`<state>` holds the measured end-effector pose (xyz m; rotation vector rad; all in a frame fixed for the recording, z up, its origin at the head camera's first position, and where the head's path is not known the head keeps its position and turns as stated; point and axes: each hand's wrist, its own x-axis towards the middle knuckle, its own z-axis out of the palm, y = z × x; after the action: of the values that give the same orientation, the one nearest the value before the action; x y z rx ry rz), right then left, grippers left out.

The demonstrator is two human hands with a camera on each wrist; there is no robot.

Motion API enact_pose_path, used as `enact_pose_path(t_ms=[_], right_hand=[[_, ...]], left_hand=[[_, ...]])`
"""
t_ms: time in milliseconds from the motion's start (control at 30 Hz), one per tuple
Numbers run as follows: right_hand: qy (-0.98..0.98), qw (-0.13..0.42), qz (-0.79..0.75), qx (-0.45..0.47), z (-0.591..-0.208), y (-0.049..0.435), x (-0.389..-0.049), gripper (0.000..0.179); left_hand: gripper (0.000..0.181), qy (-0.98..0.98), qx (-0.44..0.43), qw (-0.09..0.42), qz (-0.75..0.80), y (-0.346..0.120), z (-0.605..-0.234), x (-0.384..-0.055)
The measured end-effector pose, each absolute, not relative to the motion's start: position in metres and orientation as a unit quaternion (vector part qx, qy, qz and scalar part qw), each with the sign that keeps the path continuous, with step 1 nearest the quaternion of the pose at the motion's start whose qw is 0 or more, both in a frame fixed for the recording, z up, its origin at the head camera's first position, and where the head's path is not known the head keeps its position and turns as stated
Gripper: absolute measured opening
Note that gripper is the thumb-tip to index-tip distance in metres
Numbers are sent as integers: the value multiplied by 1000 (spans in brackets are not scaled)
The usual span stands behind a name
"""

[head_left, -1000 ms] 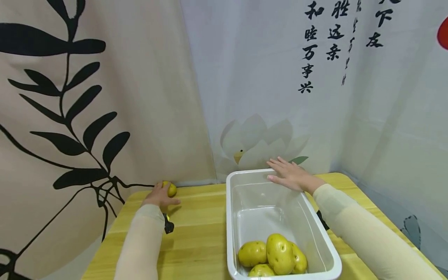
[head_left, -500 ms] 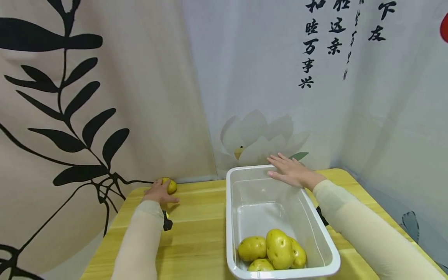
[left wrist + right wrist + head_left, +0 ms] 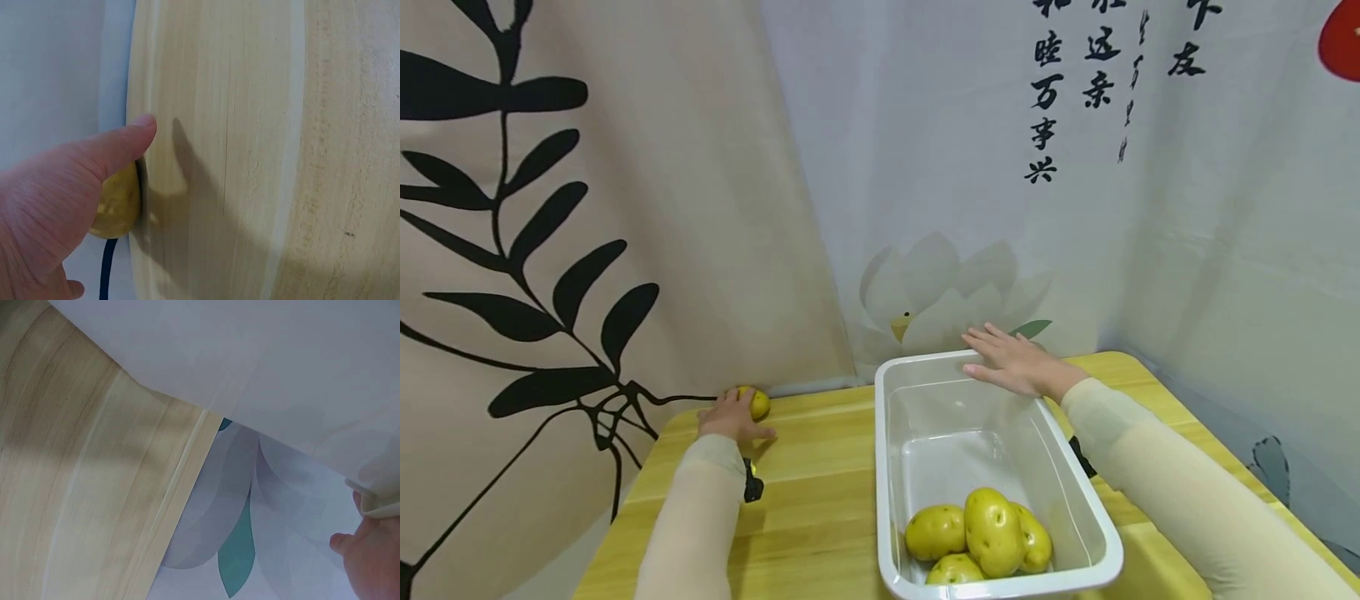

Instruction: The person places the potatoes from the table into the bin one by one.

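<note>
At the far left of the table, a yellow potato sits by the back edge. My left hand is against its left side, thumb stretched out to the right. The left wrist view shows the potato partly behind the hand; most fingers are hidden. My right hand rests on the far right corner of a white plastic bin, fingers straight. In the right wrist view only part of that hand shows at the rim. Several potatoes lie in the bin's near end.
The wooden table has rounded back corners, and its back edge lies close to a printed curtain. The bin takes up the right-centre of the table. Bare wood shows between the left arm and the bin.
The head view has shifted slightly, so the scene sits a little further left and the table a touch higher. Both hands keep their places on the potato and the bin rim.
</note>
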<state>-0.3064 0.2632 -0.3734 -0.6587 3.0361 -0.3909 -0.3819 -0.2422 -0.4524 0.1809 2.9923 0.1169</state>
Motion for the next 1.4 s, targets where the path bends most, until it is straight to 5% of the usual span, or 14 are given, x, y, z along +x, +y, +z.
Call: enact_pose_path(t_ms=[1400], right_hand=[[969, 18, -129, -209, -373, 263, -310, 75]], left_hand=[[103, 993, 75, 64, 71, -262, -460, -343]])
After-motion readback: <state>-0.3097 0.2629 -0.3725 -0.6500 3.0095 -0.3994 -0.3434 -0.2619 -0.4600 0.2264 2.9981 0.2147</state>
